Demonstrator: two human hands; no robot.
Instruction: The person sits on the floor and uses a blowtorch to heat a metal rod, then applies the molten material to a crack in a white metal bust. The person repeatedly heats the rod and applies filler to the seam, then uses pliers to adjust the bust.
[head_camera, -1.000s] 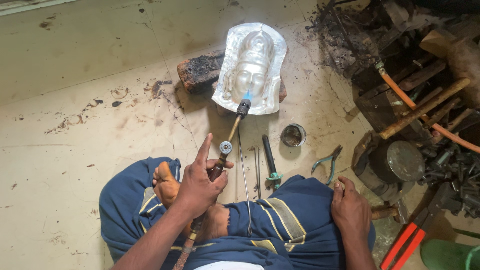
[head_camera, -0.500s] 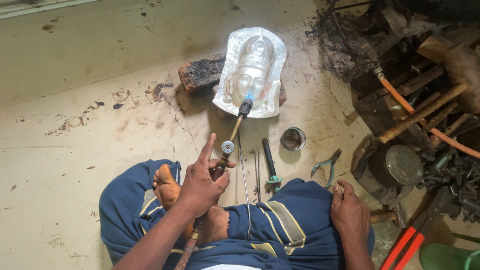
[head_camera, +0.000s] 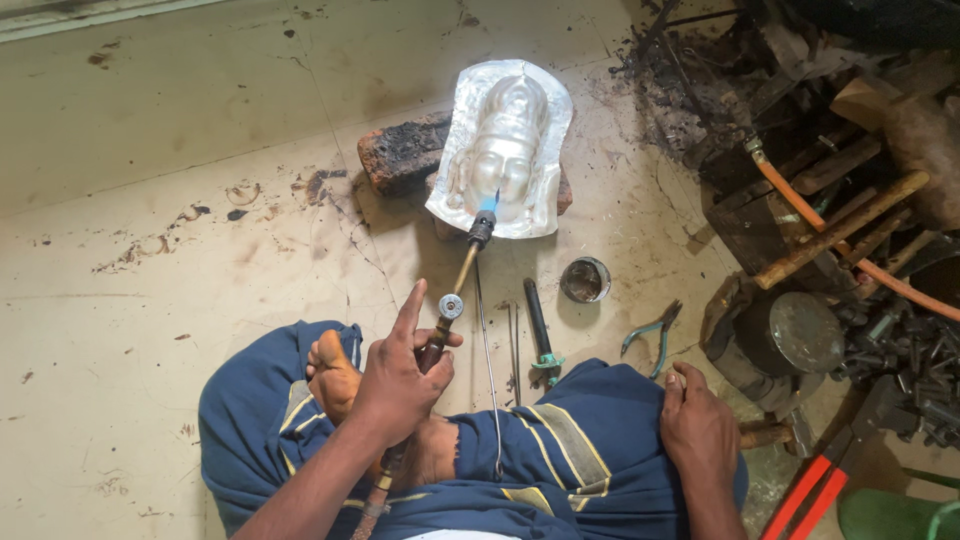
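The torch (head_camera: 462, 277) tip's blue flame has crept slightly up the silver relief (head_camera: 503, 150)

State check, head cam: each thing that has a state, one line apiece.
Torch: lit, blue flame at the tip, aimed at the plate.
Silver relief plate: propped tilted on a brick, flame on its lower part.
Left hand: gripping the torch, index finger raised.
Right hand: flat on the knee, holding nothing.
Small tin: upright, open.
Pliers: on the floor, jaws open.

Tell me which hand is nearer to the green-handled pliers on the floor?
Right. The right hand rests on the knee just below the pliers; the left hand, holding the torch, is far to their left.
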